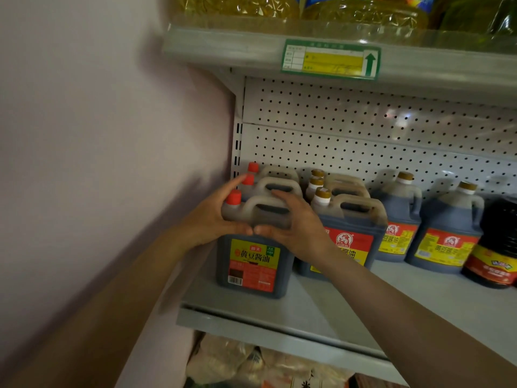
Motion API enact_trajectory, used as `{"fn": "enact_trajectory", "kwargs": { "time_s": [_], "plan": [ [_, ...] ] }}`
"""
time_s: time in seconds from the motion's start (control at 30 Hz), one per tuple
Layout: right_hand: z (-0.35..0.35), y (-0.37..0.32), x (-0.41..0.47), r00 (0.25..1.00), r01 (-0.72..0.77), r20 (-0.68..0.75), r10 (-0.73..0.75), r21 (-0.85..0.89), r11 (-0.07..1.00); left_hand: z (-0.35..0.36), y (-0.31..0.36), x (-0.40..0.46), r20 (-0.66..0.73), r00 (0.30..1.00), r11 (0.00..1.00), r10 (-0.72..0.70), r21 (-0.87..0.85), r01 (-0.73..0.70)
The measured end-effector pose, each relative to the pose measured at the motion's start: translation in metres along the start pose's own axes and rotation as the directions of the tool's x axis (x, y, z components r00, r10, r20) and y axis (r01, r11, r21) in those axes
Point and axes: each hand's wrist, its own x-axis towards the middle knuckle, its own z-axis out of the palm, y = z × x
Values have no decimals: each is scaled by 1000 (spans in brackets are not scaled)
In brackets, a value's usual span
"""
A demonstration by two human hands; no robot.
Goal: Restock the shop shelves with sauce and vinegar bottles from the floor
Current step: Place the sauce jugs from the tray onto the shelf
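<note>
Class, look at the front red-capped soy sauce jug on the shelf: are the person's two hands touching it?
Touching. The head view shows the left hand and right hand wrapped around the shoulder of the front red-capped jug.

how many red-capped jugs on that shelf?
3, in one row at the shelf's left end: front jug held by both hands, middle jug behind it, back jug by the pegboard. Others may be hidden.

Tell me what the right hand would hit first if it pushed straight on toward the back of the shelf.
Probably the second red-capped jug, right behind the front jug that the right hand grips; depth is unclear, but its fingers look nearly against it.
</note>
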Motion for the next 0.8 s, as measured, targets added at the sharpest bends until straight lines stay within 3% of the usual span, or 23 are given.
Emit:
{"fn": "enact_trajectory", "kwargs": {
  "time_s": [0.2, 0.3, 0.63, 0.8],
  "plan": [
    [-15, -5, -7, 985, -7, 168, 44, -217, 976, 11, 5, 1, 7, 1000, 965, -4, 261, 2],
    [-16, -7, -7, 982, 23, 186, 38, -314, 949, 13, 8, 3, -12, 1000, 935, -10, 354, 14],
    [-16, 2, 11, 993, 35, 121, 15, -399, 916, 20, -5, 19, -104, 994, 941, 32, 339, 5],
    [-19, 6, 31, 991, 60, 130, 28, -623, 780, 23, -9, 37, -102, 995, 942, 11, 333, 24]
  ]
}}
